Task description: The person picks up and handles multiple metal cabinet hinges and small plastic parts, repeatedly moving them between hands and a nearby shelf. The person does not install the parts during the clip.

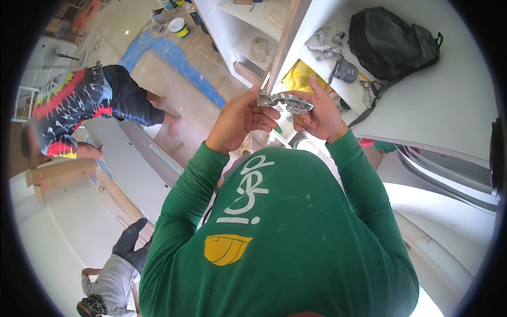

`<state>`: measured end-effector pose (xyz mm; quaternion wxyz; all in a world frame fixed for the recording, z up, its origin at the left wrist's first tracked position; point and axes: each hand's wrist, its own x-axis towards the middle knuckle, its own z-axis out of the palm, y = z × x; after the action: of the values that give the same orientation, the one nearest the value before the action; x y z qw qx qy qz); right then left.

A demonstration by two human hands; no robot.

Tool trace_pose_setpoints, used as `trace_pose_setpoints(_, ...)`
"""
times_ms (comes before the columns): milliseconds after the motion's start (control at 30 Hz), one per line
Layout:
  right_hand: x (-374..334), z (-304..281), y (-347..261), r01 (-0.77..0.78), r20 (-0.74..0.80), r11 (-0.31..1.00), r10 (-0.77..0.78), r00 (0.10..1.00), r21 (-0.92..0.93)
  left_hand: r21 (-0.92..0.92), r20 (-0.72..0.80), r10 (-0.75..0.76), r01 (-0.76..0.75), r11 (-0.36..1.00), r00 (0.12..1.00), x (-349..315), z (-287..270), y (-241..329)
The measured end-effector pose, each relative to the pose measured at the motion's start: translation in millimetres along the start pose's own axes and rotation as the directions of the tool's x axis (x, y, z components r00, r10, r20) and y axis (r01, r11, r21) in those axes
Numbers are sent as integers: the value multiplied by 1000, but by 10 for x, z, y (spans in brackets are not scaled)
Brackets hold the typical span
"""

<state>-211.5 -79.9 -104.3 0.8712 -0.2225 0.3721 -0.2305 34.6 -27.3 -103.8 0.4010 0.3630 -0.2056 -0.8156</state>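
Left hand (238,120) and right hand (324,115) are grasping a metal hinge (296,104), ideally keeping fingers (263,119) clear of its pivots.

Head-worn fisheye, facing steeply down: green shirt (317,227) close, left hand (238,120), right hand (323,117) beyond, floor (207,64) farther.

the hinge (299,105) is bright, shiny metal, while the backpack (391,45) looks like matt black cloth (pretty dull next to it). the white panel (454,108)'s smooth, and that blue sheet (198,80) looks like wrinkly plastic.
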Motion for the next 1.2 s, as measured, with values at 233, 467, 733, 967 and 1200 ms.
trace_pose_setpoints(233, 48, -142, -54, -32, -108, 999, 35, 994, 25, 31, -23, 88, -87, 996, 996, 256, 187, -147)
trace_pose_setpoints(467, 98, -483, -184, -75, -20, 994, 77, 997, 79, 17, -136, 115, -114, 993, 984, 603, 318, -198)
trace_pose_setpoints(733, 48, -2639, -557, -527, -280, 204, -958, 68, -825, 33, -217, 136, -132, 991, 967, 633, 327, 57)
trace_pose_setpoints(967, 366, -3303, -450, -809, -585, 280, -806, 94, -516, -49, -171, 134, -144, 988, 976, 512, 424, 176)
trace_pose_setpoints(1200, 39, -3263, -433, -416, -493, 416, -865, 93, -809, 19, -96, 135, -134, 991, 986, 410, 488, 236)
